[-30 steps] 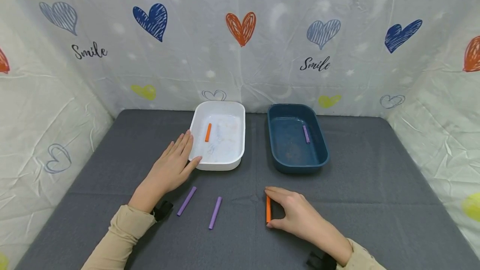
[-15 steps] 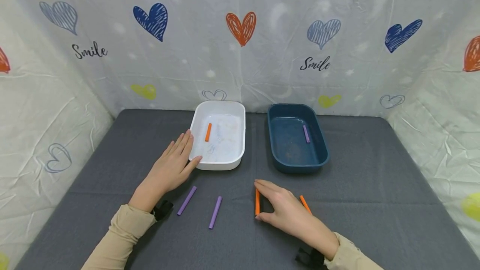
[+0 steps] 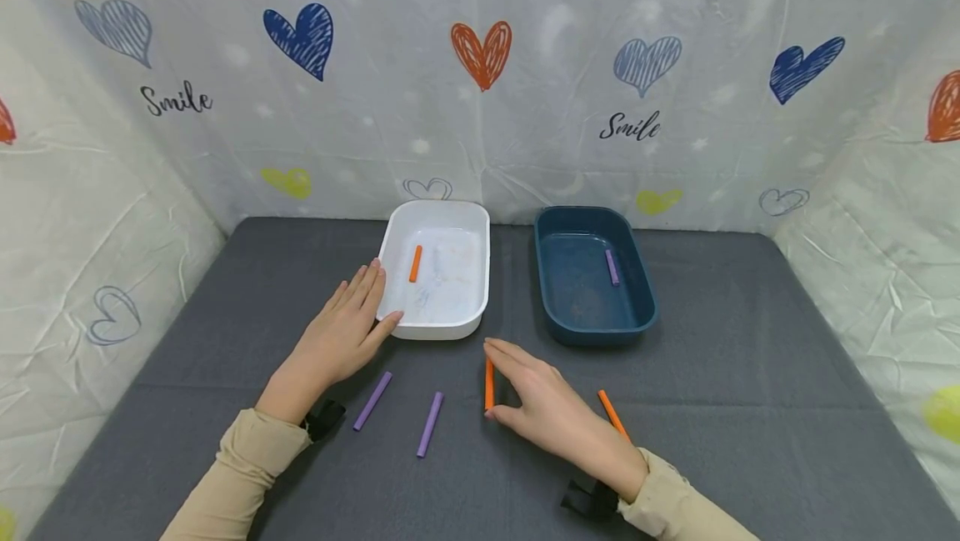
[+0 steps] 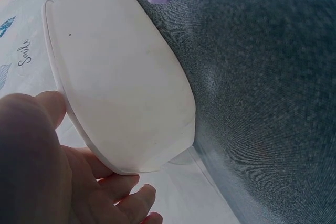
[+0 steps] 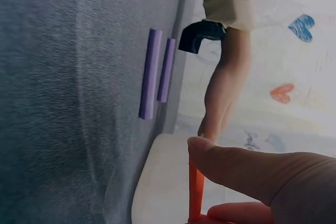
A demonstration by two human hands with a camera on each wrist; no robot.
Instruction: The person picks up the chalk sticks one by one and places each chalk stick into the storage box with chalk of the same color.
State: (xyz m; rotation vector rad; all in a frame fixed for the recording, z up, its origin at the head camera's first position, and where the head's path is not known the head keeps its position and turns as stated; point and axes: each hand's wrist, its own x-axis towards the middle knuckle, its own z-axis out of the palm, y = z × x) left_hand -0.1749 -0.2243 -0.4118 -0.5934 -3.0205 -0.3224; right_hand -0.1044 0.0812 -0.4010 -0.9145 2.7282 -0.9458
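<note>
My right hand (image 3: 543, 408) pinches an orange stick (image 3: 490, 384) lengthwise between thumb and fingers, above the cloth in front of the white tub (image 3: 435, 333). The right wrist view shows the thumb at one end of this stick (image 5: 196, 192). My left hand (image 3: 333, 337) rests on the white tub's left rim with straight fingers, thumb at the front corner. Seen from the left wrist, the fingertips touch the tub's rim (image 4: 79, 124). Inside the tub lies a shorter-looking orange stick (image 3: 416, 263). A purple stick (image 3: 612, 267) lies in the dark blue tub (image 3: 600, 336).
Two purple sticks lie on the grey cloth, one (image 3: 372, 401) near my left wrist and another (image 3: 430, 424) to its right. One more orange stick (image 3: 613, 413) lies partly behind my right forearm. A printed curtain (image 3: 555, 149) stands behind the tubs.
My right hand has moved left and away from me, carrying the orange stick toward the white tub. The other orange stick has come into sight behind it. My left hand stays put.
</note>
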